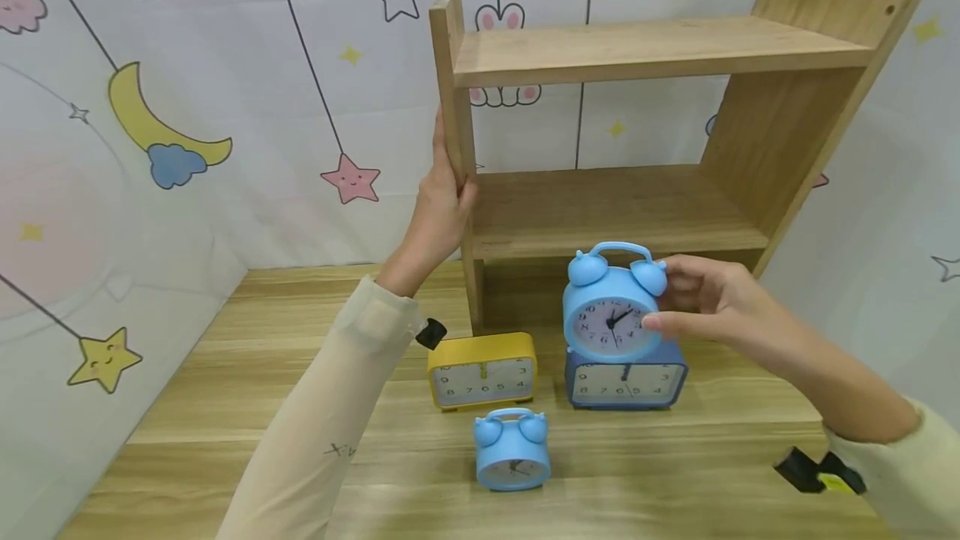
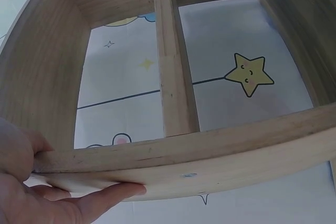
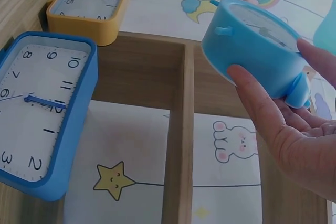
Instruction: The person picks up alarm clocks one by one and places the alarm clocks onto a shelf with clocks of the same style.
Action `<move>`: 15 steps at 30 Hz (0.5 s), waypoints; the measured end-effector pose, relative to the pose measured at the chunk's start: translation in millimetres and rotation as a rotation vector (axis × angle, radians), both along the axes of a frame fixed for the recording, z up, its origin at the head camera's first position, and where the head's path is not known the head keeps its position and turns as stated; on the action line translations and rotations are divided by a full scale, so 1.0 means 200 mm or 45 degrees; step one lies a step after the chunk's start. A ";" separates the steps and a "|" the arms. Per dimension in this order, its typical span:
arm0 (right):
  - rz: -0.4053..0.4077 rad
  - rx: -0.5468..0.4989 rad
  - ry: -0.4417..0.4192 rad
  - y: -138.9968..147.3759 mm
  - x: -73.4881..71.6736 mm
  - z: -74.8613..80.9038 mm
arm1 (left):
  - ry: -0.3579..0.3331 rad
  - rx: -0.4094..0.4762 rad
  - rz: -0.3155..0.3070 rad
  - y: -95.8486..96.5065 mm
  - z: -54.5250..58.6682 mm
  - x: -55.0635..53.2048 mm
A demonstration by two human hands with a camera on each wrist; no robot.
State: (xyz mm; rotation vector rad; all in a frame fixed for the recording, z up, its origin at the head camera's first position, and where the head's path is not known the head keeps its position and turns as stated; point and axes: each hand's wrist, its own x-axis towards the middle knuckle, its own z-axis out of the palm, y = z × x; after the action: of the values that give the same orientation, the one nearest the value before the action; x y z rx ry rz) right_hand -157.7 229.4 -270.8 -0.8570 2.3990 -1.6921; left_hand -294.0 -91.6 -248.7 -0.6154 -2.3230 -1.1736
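Observation:
My left hand [image 1: 442, 207] grips the left side panel of a wooden shelf [image 1: 660, 57], thumb on the near side and fingers behind it. In my right hand [image 1: 720, 298] is a light blue twin-bell alarm clock [image 1: 611, 307], pinched between thumb and fingers and raised in front of the lower shelf board. Below and behind it stands a dark blue rectangular clock [image 1: 628, 382], partly hidden. To its left sits a yellow rectangular clock [image 1: 483, 369]. A second light blue twin-bell alarm clock [image 1: 512, 450] stands nearer the front.
The shelf stands on a wood-grain table [image 1: 360, 407] and has two boards, with its right side panel [image 1: 810, 115] leaning outward in the head view. A white cloth backdrop [image 1: 262, 107] with stars, a moon and animals hangs behind.

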 end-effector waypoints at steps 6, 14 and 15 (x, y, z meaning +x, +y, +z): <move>-0.008 -0.022 -0.017 -0.02 -0.03 0.05 | -0.005 -0.010 0.012 0.00 0.00 -0.01; 0.003 -0.031 0.012 -0.05 -0.07 0.13 | -0.002 -0.020 0.005 -0.01 0.00 -0.02; 0.011 -0.037 0.025 -0.06 -0.08 0.14 | -0.004 -0.022 0.004 -0.01 0.00 -0.02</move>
State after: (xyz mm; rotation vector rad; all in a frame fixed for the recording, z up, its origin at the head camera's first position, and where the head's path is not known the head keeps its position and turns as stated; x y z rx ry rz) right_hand -173.7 218.0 -241.9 -0.8907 2.3854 -1.7278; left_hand -297.6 -93.0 -249.0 -0.6159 -2.3382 -1.1547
